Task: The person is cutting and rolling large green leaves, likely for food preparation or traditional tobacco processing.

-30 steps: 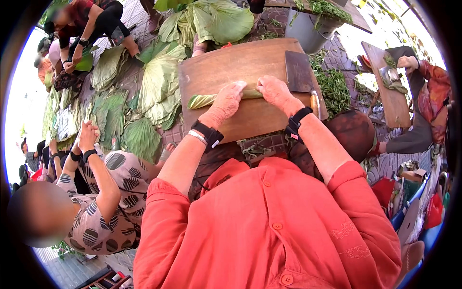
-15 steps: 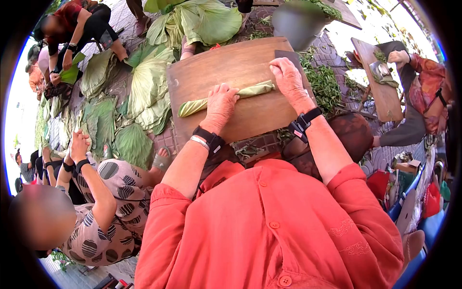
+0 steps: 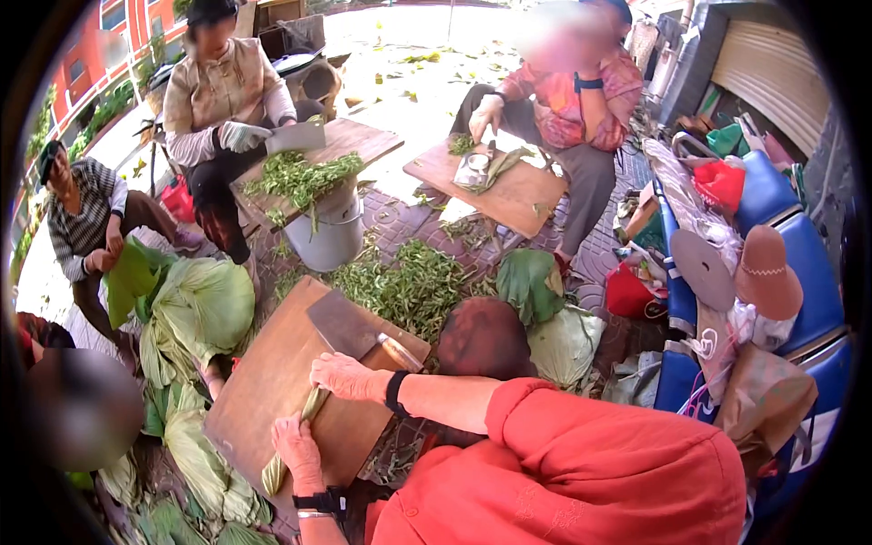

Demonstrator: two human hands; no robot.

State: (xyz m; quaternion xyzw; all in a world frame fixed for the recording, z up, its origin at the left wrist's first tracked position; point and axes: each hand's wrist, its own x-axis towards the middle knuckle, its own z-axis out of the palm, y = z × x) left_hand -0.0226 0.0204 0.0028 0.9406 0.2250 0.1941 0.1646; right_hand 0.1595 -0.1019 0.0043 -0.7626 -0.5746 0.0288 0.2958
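A pale green rolled leaf (image 3: 313,404) lies across the wooden board (image 3: 263,381) in front of me. My left hand (image 3: 298,450) is closed over its middle, with the near end sticking out below. At the far end of the roll, my right hand (image 3: 347,375) is bent down with its fingers closed on the leaf; the fingertips are partly hidden. Just beyond my right hand, a cleaver (image 3: 341,322) with a wooden handle (image 3: 400,352) rests flat on the board.
Large leaves (image 3: 204,304) are heaped left of the board. Cut greens (image 3: 413,291) cover the paving beyond it, near a grey bucket (image 3: 327,236). Several people sit around; one with a glove (image 3: 243,136) holds a cleaver (image 3: 298,136). Blue chairs (image 3: 772,191) with bags stand right.
My view has swung right and up, bringing the other workers and chairs in. My right hand has come down onto the roll's far end. The left hand stays on the roll.
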